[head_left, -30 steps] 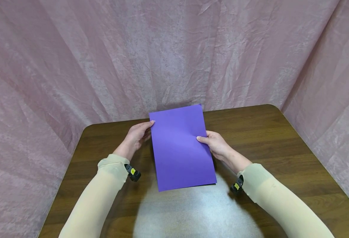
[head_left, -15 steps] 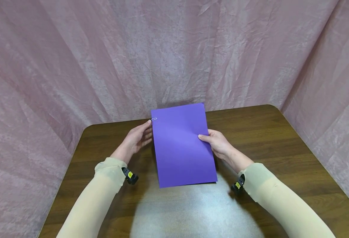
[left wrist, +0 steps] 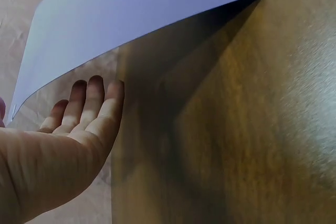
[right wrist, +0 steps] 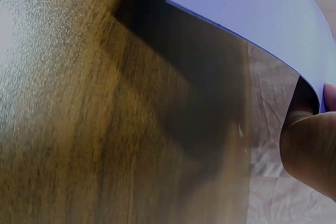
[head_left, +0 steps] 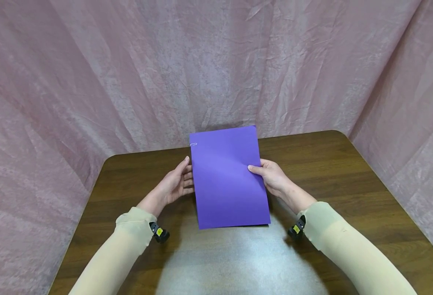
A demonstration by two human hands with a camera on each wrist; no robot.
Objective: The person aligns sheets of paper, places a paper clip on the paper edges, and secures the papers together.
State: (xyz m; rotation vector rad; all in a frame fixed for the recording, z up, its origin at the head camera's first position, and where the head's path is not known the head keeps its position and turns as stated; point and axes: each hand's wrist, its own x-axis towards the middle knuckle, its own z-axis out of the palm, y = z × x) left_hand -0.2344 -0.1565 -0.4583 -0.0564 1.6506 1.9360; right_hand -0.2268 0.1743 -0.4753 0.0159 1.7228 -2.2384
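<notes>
A purple sheet of paper [head_left: 227, 180] is raised at a tilt above the table; how many layers it has I cannot tell. My right hand [head_left: 273, 177] pinches its right edge, thumb on the front face and fingers behind. A small white paper clip [head_left: 193, 144] sits on the upper left edge. Just beside the left edge, below the clip, is my left hand [head_left: 175, 182] with its fingers extended and holding nothing. In the left wrist view, the fingers [left wrist: 94, 100] stand apart from the bowed edge of the paper; in the head view their tips lie close to that edge.
The brown wood-grain table [head_left: 323, 176] carries a bright glare patch at its front middle. Pink curtains [head_left: 209, 61] hang behind the table and along its sides. Each wrist wears a small black camera [head_left: 160, 233] on a strap.
My left hand has let go of the upper left corner and moved down along the edge, its fingers spreading. The clip has come into sight. Paper and right hand have shifted slightly up and right.
</notes>
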